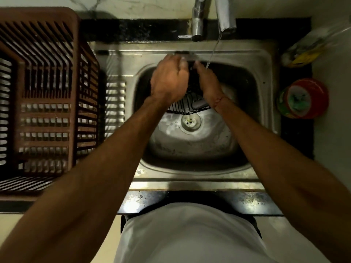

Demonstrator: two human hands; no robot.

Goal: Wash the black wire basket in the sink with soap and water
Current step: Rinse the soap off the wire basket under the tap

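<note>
The black wire basket (185, 105) stands tilted in the steel sink (190, 149), mostly hidden behind my two hands. My left hand (168, 81) grips the basket's upper left part, fingers curled over its top. My right hand (208, 83) is on the basket's right side, fingers reaching into the dark wire near the top; how they lie is hidden. A thin stream of water (213, 52) falls from the tap spout (226, 14) just beside my right hand. Foam lies on the sink floor around the drain (190, 120).
A brown plastic dish rack (43, 95) fills the counter on the left. A red round container (304, 98) sits on the right of the sink, with a yellow and clear packet (305, 52) behind it. The tap base (197, 25) stands at the sink's back edge.
</note>
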